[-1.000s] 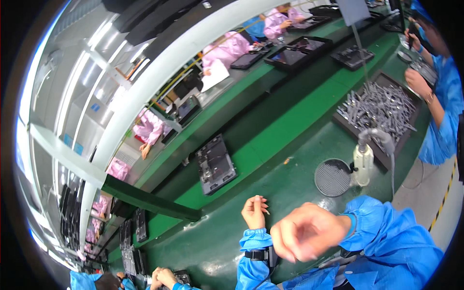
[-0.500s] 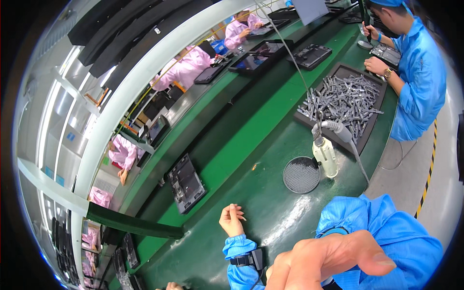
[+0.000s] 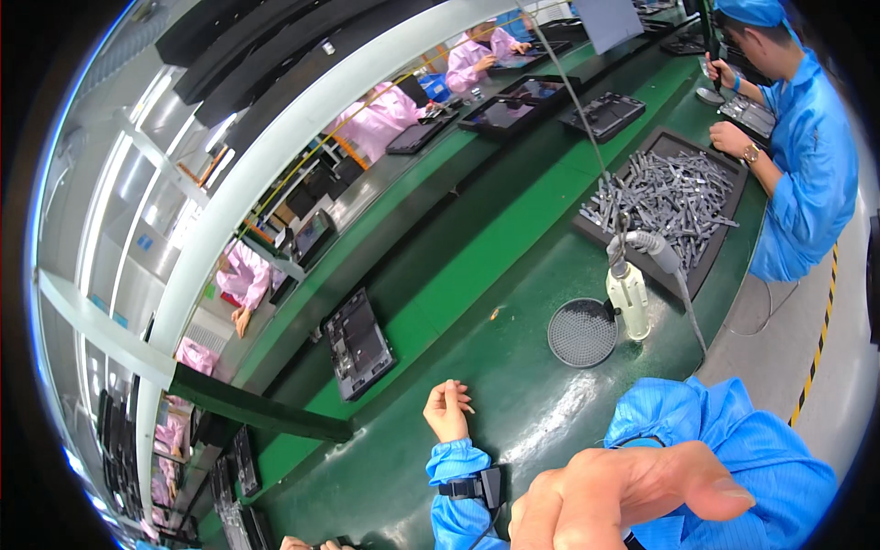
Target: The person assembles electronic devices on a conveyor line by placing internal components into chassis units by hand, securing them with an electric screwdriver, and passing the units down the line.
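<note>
My left hand [image 3: 447, 410] rests above the green bench [image 3: 422, 500], its fingers loosely bent and apart, with nothing visible in them. A black strap with a small box [image 3: 491, 488] is around that forearm, over the blue sleeve. Large and close to the camera, my right hand [image 3: 623, 495] has its thumb stretched out to the right and its other fingers partly bent; their tips are hidden, and no held thing shows. Beyond the hands, a pale electric screwdriver [image 3: 628, 301] hangs beside a round dark dish [image 3: 584, 333] that looks full of tiny parts.
A black tray [image 3: 724, 247] of small grey parts [image 3: 660, 197] lies at the back right, near a co-worker [image 3: 807, 174] in blue. An opened device casing [image 3: 359, 346] is on the green strip. A post [image 3: 261, 408] stands left; someone's fingers [image 3: 316, 544] show at the bottom edge.
The view has swung slightly, so the bench things sit a little further right. Both my hands keep nearly the same pose. More of the other person's fingers shows at the bottom edge.
</note>
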A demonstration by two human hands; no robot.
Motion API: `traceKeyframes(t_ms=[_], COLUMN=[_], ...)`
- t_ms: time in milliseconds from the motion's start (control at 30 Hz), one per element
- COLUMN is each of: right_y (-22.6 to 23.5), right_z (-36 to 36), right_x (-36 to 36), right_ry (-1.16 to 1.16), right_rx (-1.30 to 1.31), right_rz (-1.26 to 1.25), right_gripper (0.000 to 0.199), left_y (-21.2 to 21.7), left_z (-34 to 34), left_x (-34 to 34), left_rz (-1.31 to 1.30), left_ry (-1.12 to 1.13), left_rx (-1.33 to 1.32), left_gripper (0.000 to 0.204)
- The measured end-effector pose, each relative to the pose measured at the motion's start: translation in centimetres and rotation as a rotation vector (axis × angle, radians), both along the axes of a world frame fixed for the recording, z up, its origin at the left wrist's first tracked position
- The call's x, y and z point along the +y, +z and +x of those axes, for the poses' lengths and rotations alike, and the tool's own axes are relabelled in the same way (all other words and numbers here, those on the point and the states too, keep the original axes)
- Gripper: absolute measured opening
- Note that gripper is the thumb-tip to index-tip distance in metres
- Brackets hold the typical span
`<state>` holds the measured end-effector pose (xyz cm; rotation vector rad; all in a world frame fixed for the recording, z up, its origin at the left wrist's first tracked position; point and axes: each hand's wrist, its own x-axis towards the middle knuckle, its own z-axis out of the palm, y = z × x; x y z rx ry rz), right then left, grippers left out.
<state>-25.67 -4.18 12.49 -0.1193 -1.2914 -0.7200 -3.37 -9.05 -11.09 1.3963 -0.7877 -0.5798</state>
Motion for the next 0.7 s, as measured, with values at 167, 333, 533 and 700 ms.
traceKeyframes(t_ms=[167, 333, 533, 700], right_y=[0.5, -0.3, -0.8, 0.1], right_z=[0.1, 0.9, 0.6, 0.8], right_x=[-1.4, -0.6, 0.6, 0.5], right_ry=[0.013, -0.029, 0.008, 0.02], right_rx=[0.017, 0.024, 0.112, 0.185], right_rz=[-0.227, -0.144, -0.022, -0.086], right_gripper=[0.051, 0.05, 0.051, 0.053], left_y=[0.1, 0.1, 0.1, 0.0], left_z=[-0.3, 0.3, -0.2, -0.1], left_x=[-0.3, -0.1, -0.3, -0.4], left_rz=[0.01, 0.029, 0.027, 0.025], left_ry=[-0.027, -0.03, -0.024, -0.006], left_rx=[0.027, 0.025, 0.031, 0.021], left_gripper=[0.017, 0.018, 0.019, 0.019])
